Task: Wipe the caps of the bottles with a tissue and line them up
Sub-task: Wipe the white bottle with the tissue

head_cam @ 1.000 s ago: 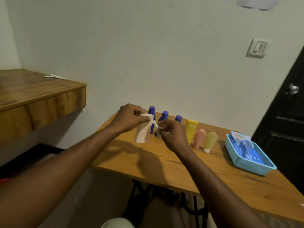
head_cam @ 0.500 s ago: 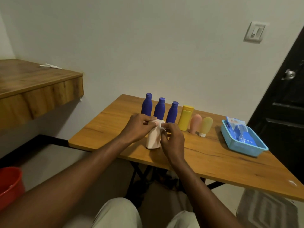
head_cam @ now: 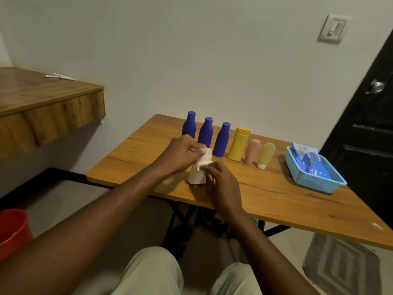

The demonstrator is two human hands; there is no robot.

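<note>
Near the front edge of the table: a pale pinkish-white plastic bottle [head_cam: 197,176] stands upright on the wooden table [head_cam: 276,199], set apart from the row behind it.
Left hand [head_cam: 180,154]: fingers are curled round the top of the pale bottle at its cap, grasping it.
Right hand [head_cam: 222,180]: fingertips pinch a crumpled white tissue [head_cam: 202,166] against the bottle's shoulder, just below the other hand.
Back row, left part: three dark blue plastic bottles [head_cam: 205,133] stand upright side by side, caps up.
Back row, middle: a yellow plastic bottle [head_cam: 237,145] with a flat yellow cap stands just right of the blue ones.
Back row, right part: a pink soft tube [head_cam: 252,152] and a pale yellow soft tube [head_cam: 266,154] stand narrow end down, close together; the yellow one rests on a white cap.
Right end of the table: a light blue plastic basket [head_cam: 314,182] holds a blue tissue packet [head_cam: 306,160].
Left wall: a wooden shelf [head_cam: 42,103] carries thin white sticks [head_cam: 61,77].
Floor: a red bucket [head_cam: 12,231] sits at the left, a grey patterned mat [head_cam: 340,267] at the right.
</note>
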